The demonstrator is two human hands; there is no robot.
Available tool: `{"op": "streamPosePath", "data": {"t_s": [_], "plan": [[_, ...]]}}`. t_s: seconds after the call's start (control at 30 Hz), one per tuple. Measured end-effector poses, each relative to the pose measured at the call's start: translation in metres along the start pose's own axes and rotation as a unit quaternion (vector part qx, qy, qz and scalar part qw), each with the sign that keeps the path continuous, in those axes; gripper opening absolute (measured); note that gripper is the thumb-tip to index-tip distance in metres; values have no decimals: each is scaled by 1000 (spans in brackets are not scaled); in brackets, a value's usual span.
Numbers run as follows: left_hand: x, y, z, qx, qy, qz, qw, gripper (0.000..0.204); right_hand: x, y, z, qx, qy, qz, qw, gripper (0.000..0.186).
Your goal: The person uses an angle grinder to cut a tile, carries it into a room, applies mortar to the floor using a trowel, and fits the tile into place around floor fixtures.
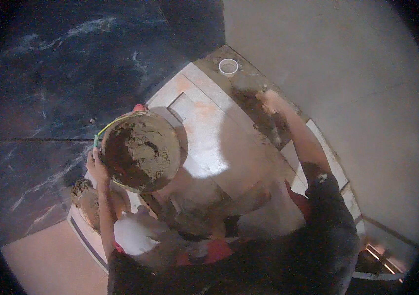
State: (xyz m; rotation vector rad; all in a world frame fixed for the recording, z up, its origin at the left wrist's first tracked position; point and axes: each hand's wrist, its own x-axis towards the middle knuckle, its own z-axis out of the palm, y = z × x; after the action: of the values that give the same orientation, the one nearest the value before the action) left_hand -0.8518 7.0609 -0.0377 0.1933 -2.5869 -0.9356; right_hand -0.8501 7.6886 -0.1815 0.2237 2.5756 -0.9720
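Observation:
A round bucket (177, 135) stands to the left of the middle, holding wet grey-brown mortar (155, 147) with a darker hollow on its left side. My left hand (96, 164) is closed at the bucket's left edge, by the green grip (96, 141) of its yellow handle. Stretched out ahead and to the right, my right hand (272, 102) is low over a strip of dark, wet mortar (251, 101) along the wall. Its fingers look curled, but blur hides whether they hold anything. Beyond that hand, a white pipe ring (228, 66) sits in the strip.
Pale panels (202, 128) with a raised border lie between bucket and strip. A dark marbled wall (72, 73) rises at left, a plain grey wall (342, 73) at right. A mortar-smeared container (89, 206) stands beside my left forearm. A bright light strip (384, 258) shows at lower right.

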Motion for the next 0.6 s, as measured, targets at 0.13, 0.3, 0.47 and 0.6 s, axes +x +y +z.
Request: {"op": "streamPosePath", "data": {"t_s": [0.13,0.3,0.47,0.6], "plan": [[0,-6,5,-11,11,0,1000,43,-24,2,13,326,-35,196,924,37],[-7,2,0,20,10,-13,1000,45,5,28,55,136,27,27,990,36],[0,2,8,-25,1,10,1000,43,37,55,45,-315,6,-279,907,30],[-1,-3,6,-28,-7,-8,1000,41,18,17,23,-207,-42,-69,975,27]]}}
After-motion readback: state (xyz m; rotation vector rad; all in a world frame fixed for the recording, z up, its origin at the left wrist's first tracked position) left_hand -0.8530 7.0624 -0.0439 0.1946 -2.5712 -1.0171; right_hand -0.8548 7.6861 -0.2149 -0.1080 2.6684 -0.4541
